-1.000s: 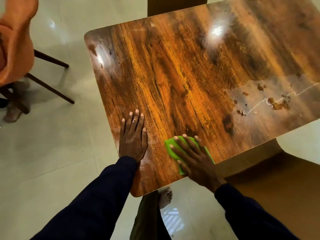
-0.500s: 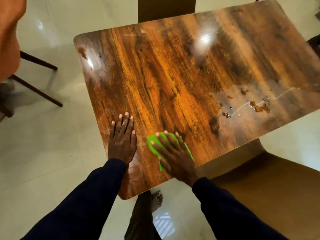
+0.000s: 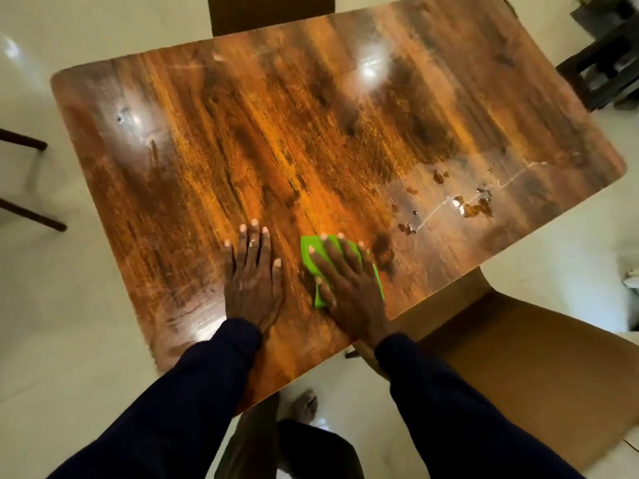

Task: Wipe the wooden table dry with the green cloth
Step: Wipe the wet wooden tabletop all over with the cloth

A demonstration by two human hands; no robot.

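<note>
Right hand (image 3: 349,285): fingers spread flat, pressing green cloth (image 3: 309,252) onto wooden table (image 3: 311,133)
Left hand (image 3: 252,278): flat, fingers straight, beside cloth
Droplets (image 3: 473,209): far right

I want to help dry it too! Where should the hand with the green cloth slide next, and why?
Probably slide the right hand and green cloth forward and rightward, toward the droplets. They sit unwiped near the right edge of the wooden table, while the left hand rests flat on it.
</note>
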